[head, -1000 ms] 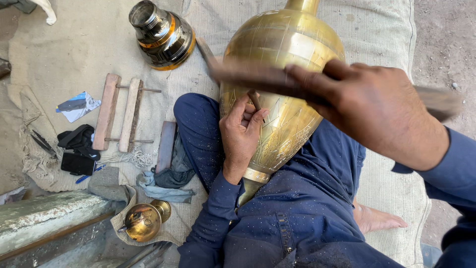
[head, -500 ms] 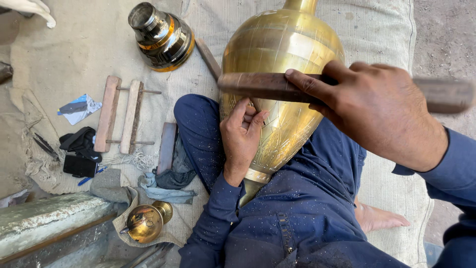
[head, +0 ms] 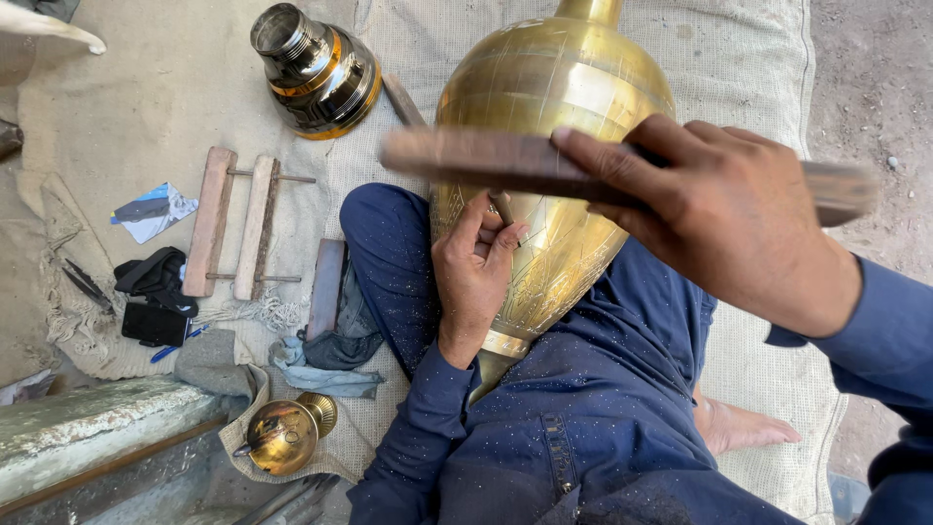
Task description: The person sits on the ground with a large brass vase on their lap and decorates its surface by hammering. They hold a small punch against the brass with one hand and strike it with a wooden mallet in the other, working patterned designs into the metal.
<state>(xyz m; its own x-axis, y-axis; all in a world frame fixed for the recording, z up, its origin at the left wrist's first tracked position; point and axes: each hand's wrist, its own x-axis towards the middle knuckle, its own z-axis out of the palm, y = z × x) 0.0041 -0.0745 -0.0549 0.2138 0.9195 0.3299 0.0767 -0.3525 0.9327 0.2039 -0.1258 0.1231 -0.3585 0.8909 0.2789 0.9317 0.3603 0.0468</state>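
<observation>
A large engraved brass vase lies tilted across my lap, neck pointing away from me. My left hand rests on its lower body, fingers pinched on a thin chisel set against the metal. My right hand is raised above the vase, shut on a long dark wooden stick held crosswise. My legs in blue trousers are dusted with fine metal specks.
A second brass vessel lies at the back on the burlap mat. A small wooden frame, a wood block, rags, dark pouches and a small round brass pot sit to my left. A stone ledge borders the lower left.
My right hand has swung the wooden stick, which now sits a little lower across the vase. The left hand keeps the chisel in the same spot.
</observation>
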